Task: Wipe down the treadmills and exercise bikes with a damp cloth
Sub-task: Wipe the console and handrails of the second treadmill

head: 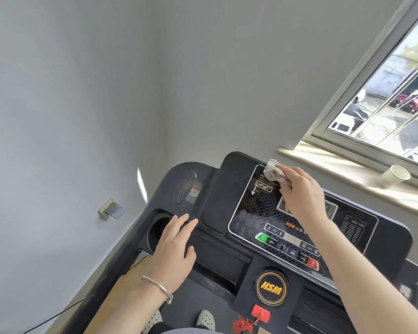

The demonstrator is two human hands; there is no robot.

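Observation:
A black treadmill console (217, 194) fills the lower right of the head view, with a glossy control panel (258, 213) and an HSM badge (272, 288). My right hand (299, 191) grips a bunched grey-white cloth (273, 173) and presses it on the panel's upper left corner. My left hand (176, 242) lies flat with straight fingers on the console's left side, beside a round cup holder (158, 229). A silver bracelet circles my left wrist.
A paper cup (393, 177) lies on its side on the sunlit window sill (323, 162) behind the console. A red safety key (260, 314) with a coiled cord hangs below the badge. A wall socket (110, 208) sits on the left wall; a cable runs over the wooden floor.

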